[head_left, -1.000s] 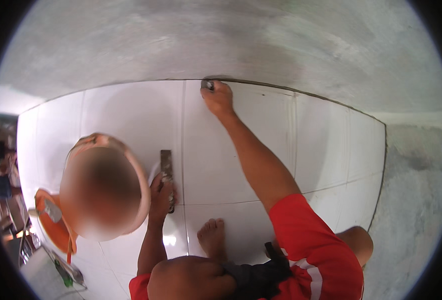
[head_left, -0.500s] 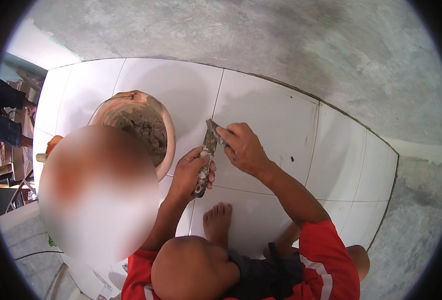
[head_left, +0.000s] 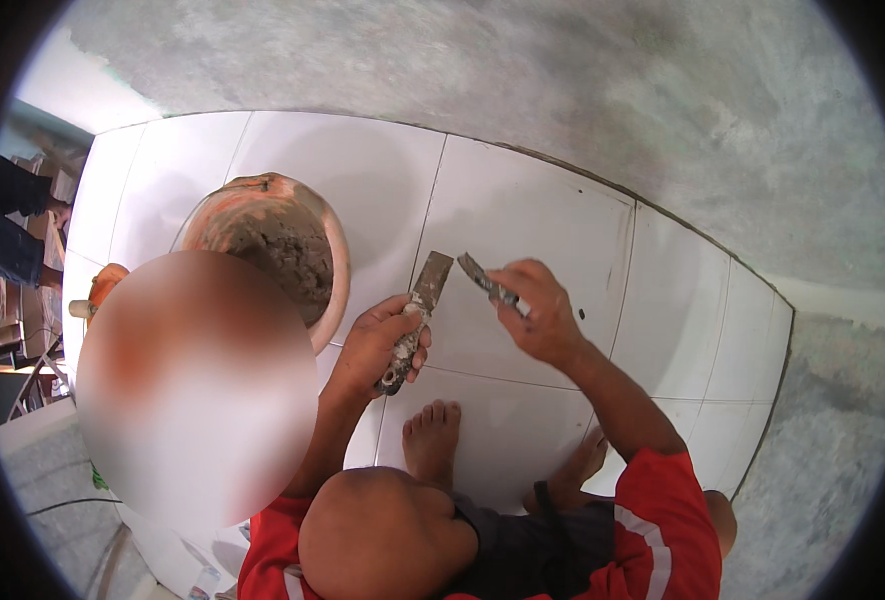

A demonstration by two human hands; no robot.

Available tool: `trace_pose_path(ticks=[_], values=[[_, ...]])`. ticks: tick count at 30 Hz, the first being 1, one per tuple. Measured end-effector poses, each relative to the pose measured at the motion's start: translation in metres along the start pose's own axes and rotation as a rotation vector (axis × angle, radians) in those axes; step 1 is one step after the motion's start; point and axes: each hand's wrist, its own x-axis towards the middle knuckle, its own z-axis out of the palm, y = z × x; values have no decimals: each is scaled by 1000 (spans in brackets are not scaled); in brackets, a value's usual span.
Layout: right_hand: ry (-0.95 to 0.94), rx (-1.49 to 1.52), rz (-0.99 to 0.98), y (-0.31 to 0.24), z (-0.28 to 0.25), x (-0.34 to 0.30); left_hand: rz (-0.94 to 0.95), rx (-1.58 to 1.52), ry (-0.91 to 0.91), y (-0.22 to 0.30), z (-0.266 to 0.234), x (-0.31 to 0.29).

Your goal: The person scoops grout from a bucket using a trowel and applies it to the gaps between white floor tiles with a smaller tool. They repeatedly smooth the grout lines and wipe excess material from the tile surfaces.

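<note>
My left hand (head_left: 371, 342) is closed around the mortar-crusted handle of a putty knife (head_left: 435, 278), its flat blade pointing up and away from me. In my right hand (head_left: 545, 312) is a second, smaller scraper (head_left: 477, 272), dark and smeared with grey; its tip stands a short way right of the putty knife's blade, the two apart. An orange bucket (head_left: 338, 255) stands to the left of my hands, with grey wet mortar (head_left: 298, 255) inside. A blurred round patch hides the bucket's near side.
White floor tiles (head_left: 523, 240) lie beneath my hands, my bare foot (head_left: 433, 440) on them. A grey plastered wall (head_left: 523, 70) runs along the far side, another at the right. Another person's legs (head_left: 18, 225) and wooden pieces are at the far left.
The scraper in my right hand has come off the putty knife's blade and moved right and slightly down. My left hand has barely moved, still gripping its handle.
</note>
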Motion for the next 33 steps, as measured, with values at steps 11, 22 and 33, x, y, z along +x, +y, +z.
trace_pose_path(ticks=[11,22,33], values=[[-500,507,449,6,-7,11,31,189,-16,2,-9,8],[415,475,766,138,-51,10,124,270,256,-38,-90,49],[250,-425,454,157,49,100,159,266,302,-43,-92,52]])
